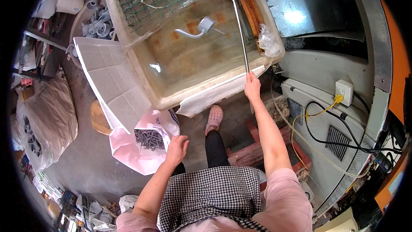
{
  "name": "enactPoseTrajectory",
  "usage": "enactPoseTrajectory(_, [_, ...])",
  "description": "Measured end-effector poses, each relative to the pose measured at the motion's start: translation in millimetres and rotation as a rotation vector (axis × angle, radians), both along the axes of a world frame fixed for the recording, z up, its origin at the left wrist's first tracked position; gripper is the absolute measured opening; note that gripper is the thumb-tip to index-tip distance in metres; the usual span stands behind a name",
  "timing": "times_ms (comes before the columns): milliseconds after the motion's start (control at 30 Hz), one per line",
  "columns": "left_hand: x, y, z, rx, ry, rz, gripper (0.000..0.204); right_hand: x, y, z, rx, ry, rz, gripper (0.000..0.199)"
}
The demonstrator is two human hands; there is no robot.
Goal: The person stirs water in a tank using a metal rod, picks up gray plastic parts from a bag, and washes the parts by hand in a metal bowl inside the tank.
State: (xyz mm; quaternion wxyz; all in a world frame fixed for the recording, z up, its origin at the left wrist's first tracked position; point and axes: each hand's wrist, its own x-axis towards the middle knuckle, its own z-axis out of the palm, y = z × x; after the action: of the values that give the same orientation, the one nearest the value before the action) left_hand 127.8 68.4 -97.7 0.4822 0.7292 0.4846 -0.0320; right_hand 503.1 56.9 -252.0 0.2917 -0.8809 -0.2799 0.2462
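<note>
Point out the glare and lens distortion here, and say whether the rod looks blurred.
Head view: bright glare on the dark glossy panel; head view: a small white reflection on the water; head view: the grey metal strip bows near the black rim; head view: no obvious blur on the rod or right hand.

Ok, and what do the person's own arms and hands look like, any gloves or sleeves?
The left hand and right hand are both bare, with no gloves. Plain pale pink sleeves, left and right, stop short, leaving the forearms uncovered. No watch or bracelet shows at either wrist.
</note>
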Motion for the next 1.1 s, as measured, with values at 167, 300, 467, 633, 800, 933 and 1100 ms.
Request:
enactPoseTrajectory(167, [-10,-5,-2,-0.022,0.039,0.038,0.016,-12,65,4,-0.025,0.141,-0.102,0.037])
enactPoseTrajectory(300, [-12,-5,-5,-0.039,0.033,0.044,0.016,5,93,-8,0.145,0.034,-0.040,0.039])
enactPoseTrajectory(467, [-12,-5,-6,-0.016,0.038,0.041,0.016,5,106,-4,0.052,0.041,0.028,0.038])
enactPoseTrajectory(633, [-3,-8,-9,0.042,-0.051,0.038,0.016,20,107,11,0.038,0.013,0.115,0.036])
enactPoseTrajectory(800, [4,-7,0,-0.005,-0.036,0.024,0.016,25,53,43,-0.028,0.060,0.205,0.035])
enactPoseTrajectory(933, [21,3,6,-0.003,-0.032,0.008,0.017,19,-29,90,-0.069,0.061,0.216,0.035])
enactPoseTrajectory(1100, [29,13,10,0.042,-0.071,0.082,0.018,23,-138,178,-0.254,0.070,0.159,0.036])
